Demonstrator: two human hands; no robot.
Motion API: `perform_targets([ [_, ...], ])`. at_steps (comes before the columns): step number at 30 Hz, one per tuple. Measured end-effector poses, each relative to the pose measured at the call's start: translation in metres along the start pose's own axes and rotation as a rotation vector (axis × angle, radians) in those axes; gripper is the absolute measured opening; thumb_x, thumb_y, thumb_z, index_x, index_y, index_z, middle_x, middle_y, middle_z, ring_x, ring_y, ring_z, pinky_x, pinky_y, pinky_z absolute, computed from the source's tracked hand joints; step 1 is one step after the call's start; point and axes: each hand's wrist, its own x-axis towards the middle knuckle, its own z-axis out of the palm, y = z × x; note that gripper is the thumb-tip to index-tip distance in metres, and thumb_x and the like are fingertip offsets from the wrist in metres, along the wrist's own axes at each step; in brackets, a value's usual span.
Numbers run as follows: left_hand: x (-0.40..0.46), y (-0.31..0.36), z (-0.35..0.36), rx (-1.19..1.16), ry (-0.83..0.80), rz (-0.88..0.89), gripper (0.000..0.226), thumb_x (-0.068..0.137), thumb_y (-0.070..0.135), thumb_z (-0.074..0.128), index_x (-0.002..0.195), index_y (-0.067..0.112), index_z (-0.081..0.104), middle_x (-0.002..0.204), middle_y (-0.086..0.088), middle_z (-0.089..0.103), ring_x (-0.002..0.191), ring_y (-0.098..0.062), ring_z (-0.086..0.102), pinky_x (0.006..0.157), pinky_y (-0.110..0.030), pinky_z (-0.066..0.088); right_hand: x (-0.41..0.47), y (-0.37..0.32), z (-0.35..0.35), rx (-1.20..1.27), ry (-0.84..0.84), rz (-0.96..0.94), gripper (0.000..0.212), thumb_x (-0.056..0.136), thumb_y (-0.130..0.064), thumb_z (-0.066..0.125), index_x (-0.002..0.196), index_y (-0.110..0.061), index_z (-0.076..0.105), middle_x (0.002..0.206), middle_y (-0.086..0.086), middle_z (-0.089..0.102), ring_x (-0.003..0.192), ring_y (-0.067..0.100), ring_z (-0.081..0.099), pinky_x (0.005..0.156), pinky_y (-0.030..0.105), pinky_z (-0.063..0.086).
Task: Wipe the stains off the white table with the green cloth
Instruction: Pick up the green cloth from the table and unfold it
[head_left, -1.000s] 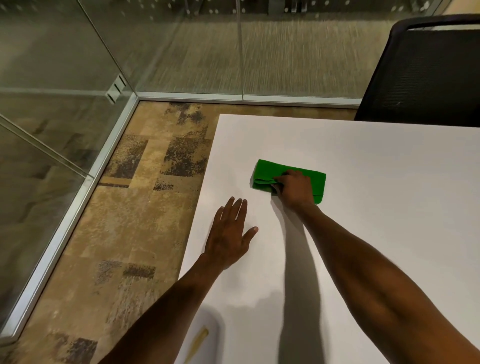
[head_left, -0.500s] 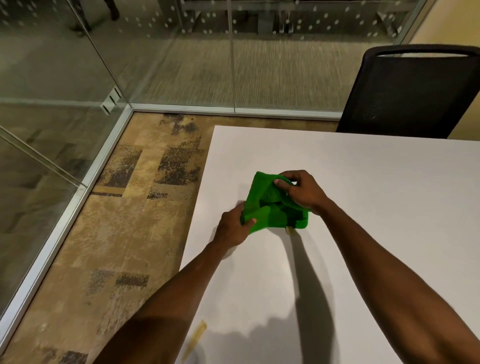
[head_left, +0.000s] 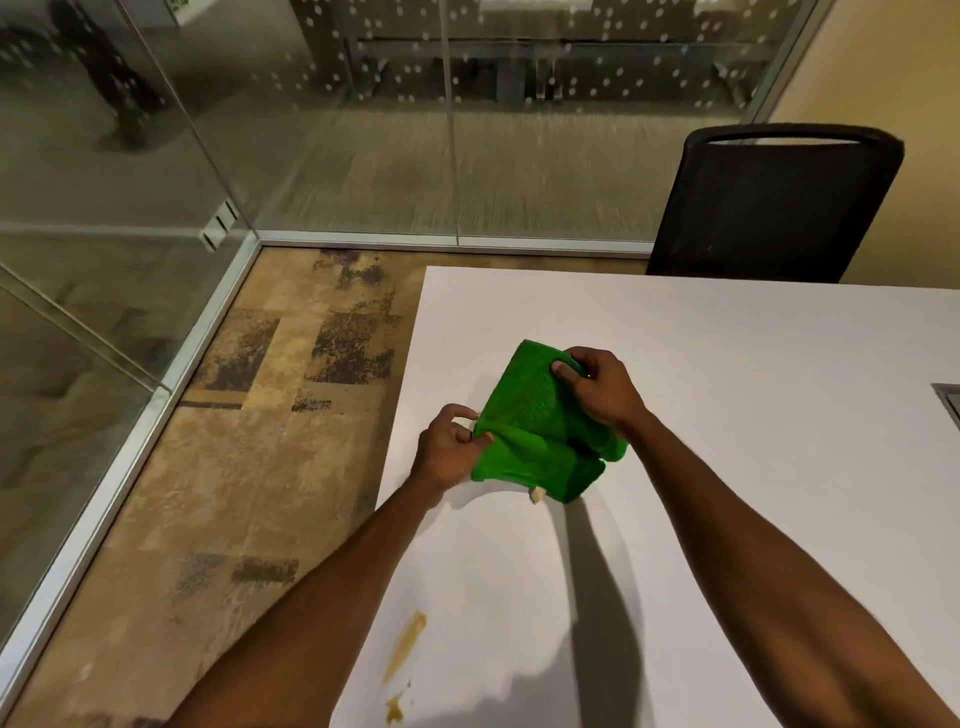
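The green cloth (head_left: 540, 431) is lifted off the white table (head_left: 727, 467) and held between both hands, partly unfolded and drooping. My left hand (head_left: 449, 449) pinches its near left edge. My right hand (head_left: 597, 387) grips its far upper corner. A small pale tag hangs under the cloth. A yellow-brown stain streak (head_left: 406, 644) lies near the table's left edge, close to me, with a smaller smear (head_left: 395, 709) below it.
A black mesh chair (head_left: 769, 202) stands at the table's far side. Glass walls with a metal floor rail (head_left: 156, 415) enclose patterned carpet to the left. A grey inset (head_left: 949, 402) shows at the table's right edge.
The cloth lay flat under my right hand; my left hand left the table and took hold of it, and both hands have raised and begun opening it. My view has tilted up.
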Motion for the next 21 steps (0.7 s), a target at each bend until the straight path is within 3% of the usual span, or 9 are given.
perform_targets([
  [4, -0.012, 0.009, -0.012, -0.021, 0.207, 0.003, 0.018, 0.083, 0.024, 0.08, 0.078, 0.027, 0.063, 0.076, 0.002, 0.065, 0.077, -0.021, 0.063, 0.068, -0.03, 0.053, -0.019, -0.024, -0.003, 0.273, -0.067, 0.148, 0.024, 0.102, -0.025, 0.06, 0.082, -0.015, 0.07, 0.06, -0.006, 0.065, 0.053, 0.01, 0.06, 0.055, 0.026, 0.046],
  [6, -0.018, 0.015, -0.014, -0.058, 0.239, -0.001, 0.021, 0.086, 0.018, 0.076, 0.078, 0.031, 0.062, 0.097, -0.004, 0.066, 0.088, -0.027, 0.065, 0.072, -0.031, 0.055, -0.028, -0.034, -0.002, 0.397, -0.072, 0.184, 0.023, 0.102, -0.021, 0.059, 0.09, -0.005, 0.069, 0.065, 0.004, 0.064, 0.056, 0.017, 0.06, 0.056, 0.028, 0.048],
  [8, -0.023, 0.021, -0.018, -0.159, 0.248, -0.025, 0.028, 0.089, 0.009, 0.072, 0.079, 0.033, 0.062, 0.112, -0.011, 0.06, 0.097, -0.035, 0.067, 0.075, -0.043, 0.062, -0.037, -0.046, -0.001, 0.451, -0.055, 0.205, 0.022, 0.103, -0.019, 0.058, 0.089, -0.005, 0.068, 0.066, 0.005, 0.062, 0.055, 0.016, 0.059, 0.055, 0.027, 0.048],
  [10, -0.032, 0.032, -0.024, -0.294, 0.226, -0.044, 0.033, 0.09, -0.003, 0.067, 0.081, 0.028, 0.062, 0.109, -0.016, 0.062, 0.095, -0.037, 0.069, 0.071, -0.046, 0.064, -0.045, -0.056, 0.0, 0.446, -0.034, 0.202, 0.022, 0.103, -0.018, 0.058, 0.084, -0.01, 0.067, 0.063, 0.001, 0.062, 0.053, 0.013, 0.057, 0.051, 0.025, 0.047],
  [13, -0.04, 0.043, -0.033, -0.252, 0.259, -0.053, 0.034, 0.085, -0.005, 0.07, 0.092, 0.028, 0.065, 0.106, -0.017, 0.067, 0.092, -0.035, 0.069, 0.07, -0.043, 0.064, -0.051, -0.063, -0.002, 0.392, 0.055, 0.177, 0.023, 0.102, -0.019, 0.059, 0.082, -0.015, 0.067, 0.06, -0.003, 0.062, 0.051, 0.01, 0.057, 0.049, 0.025, 0.045],
  [15, -0.046, 0.049, -0.041, -0.107, 0.291, -0.078, 0.038, 0.082, 0.006, 0.075, 0.114, 0.024, 0.065, 0.116, -0.016, 0.068, 0.099, -0.035, 0.068, 0.084, -0.044, 0.062, -0.054, -0.066, -0.004, 0.341, 0.141, 0.15, 0.019, 0.1, -0.024, 0.059, 0.083, -0.021, 0.069, 0.066, -0.003, 0.067, 0.059, 0.016, 0.064, 0.057, 0.031, 0.052],
  [17, -0.056, 0.06, -0.049, 0.085, 0.322, -0.117, 0.039, 0.082, 0.016, 0.076, 0.12, 0.014, 0.066, 0.123, -0.012, 0.066, 0.11, -0.035, 0.065, 0.092, -0.033, 0.056, -0.057, -0.067, -0.004, 0.32, 0.173, 0.147, 0.014, 0.095, -0.03, 0.059, 0.089, -0.026, 0.071, 0.085, 0.004, 0.075, 0.081, 0.028, 0.072, 0.076, 0.045, 0.06],
  [18, -0.059, 0.063, -0.054, 0.15, 0.324, -0.127, 0.032, 0.084, 0.018, 0.076, 0.114, 0.01, 0.07, 0.123, -0.014, 0.068, 0.111, -0.035, 0.065, 0.087, -0.03, 0.053, -0.06, -0.069, -0.002, 0.314, 0.171, 0.138, 0.013, 0.094, -0.031, 0.059, 0.092, -0.029, 0.072, 0.091, 0.005, 0.077, 0.089, 0.03, 0.073, 0.083, 0.05, 0.061],
  [21, -0.068, 0.077, -0.062, 0.254, 0.23, -0.161, 0.019, 0.084, 0.026, 0.076, 0.088, 0.007, 0.077, 0.101, -0.013, 0.076, 0.09, -0.033, 0.069, 0.069, -0.03, 0.049, -0.073, -0.08, 0.003, 0.255, 0.164, 0.089, 0.013, 0.098, -0.024, 0.058, 0.1, -0.026, 0.071, 0.095, 0.005, 0.077, 0.091, 0.027, 0.074, 0.086, 0.052, 0.061],
])
